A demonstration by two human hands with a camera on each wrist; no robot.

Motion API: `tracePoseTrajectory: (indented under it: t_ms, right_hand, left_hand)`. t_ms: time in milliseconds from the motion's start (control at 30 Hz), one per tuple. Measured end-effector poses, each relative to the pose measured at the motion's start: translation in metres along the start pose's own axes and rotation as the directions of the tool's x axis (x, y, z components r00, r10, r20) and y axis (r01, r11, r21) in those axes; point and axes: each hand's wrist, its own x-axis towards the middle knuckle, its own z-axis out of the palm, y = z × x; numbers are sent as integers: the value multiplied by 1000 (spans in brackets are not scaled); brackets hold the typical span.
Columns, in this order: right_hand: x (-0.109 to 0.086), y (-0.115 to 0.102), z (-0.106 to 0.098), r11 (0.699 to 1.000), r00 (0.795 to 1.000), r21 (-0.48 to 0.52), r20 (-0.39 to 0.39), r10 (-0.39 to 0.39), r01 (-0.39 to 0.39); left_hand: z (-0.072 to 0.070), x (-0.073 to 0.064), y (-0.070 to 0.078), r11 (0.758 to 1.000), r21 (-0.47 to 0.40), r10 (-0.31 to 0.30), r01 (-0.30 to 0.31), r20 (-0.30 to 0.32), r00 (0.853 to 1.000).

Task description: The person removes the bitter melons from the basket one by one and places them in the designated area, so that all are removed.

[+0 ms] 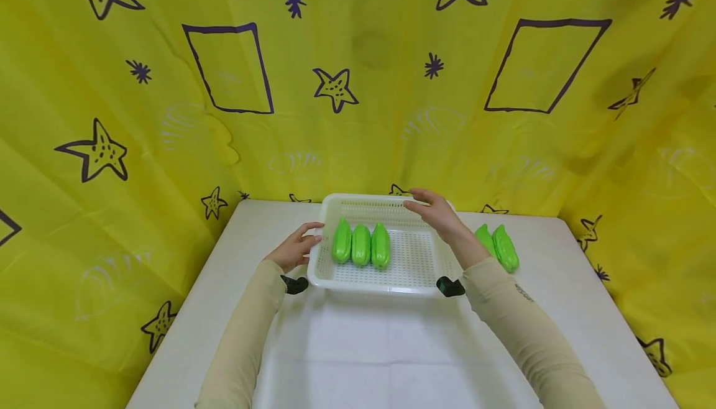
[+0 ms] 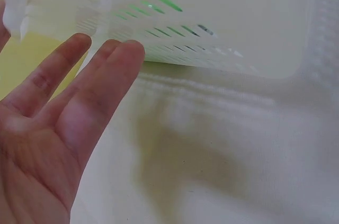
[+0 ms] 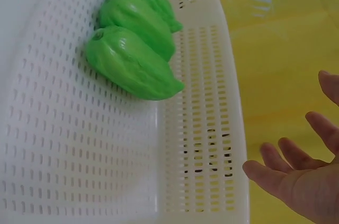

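A white perforated plastic basket [image 1: 411, 289] stands before me, with three glossy green gourd-shaped vegetables [image 1: 361, 245] side by side in its left half. In the right wrist view these vegetables [image 3: 135, 65] have pointed tips and lumpy skin. My left hand [image 1: 294, 249] is at the basket's left side, fingertips right at the rim. Extended fingers of that hand [image 2: 79, 97] show beside the slotted wall in the left wrist view. Over the far right corner, my right hand [image 1: 439, 213] hovers with spread fingers and nothing in it; its fingertips [image 3: 254, 172] overlap the rim in the right wrist view.
Two more green vegetables [image 1: 506, 248] lie on the white table [image 1: 358, 347] to the right of the basket, one partly hidden by my right forearm. A yellow patterned curtain [image 1: 369, 142] hangs behind the table and along both sides.
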Motion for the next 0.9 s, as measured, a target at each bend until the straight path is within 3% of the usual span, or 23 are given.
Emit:
tracePoseTrajectory:
  t_ms: [200, 433, 733, 900]
  right_hand:
    - [11, 1, 8, 997, 997, 58, 51, 54, -57]
    - [23, 8, 14, 991, 983, 33, 138, 121, -127]
    - [29, 16, 21, 977, 943, -42, 257, 212, -208]
    - [33, 21, 25, 966, 925, -55, 277, 259, -254]
  left_hand:
    - [0, 0, 0, 1000, -11, -4, 4, 12, 1000]
    - [0, 0, 0, 1000, -2, -10, 10, 10, 1000]
    - [0, -1, 3, 1000, -5, -9, 9, 10, 1000]
    - [0, 1, 0, 1000, -6, -9, 9, 1, 1000]
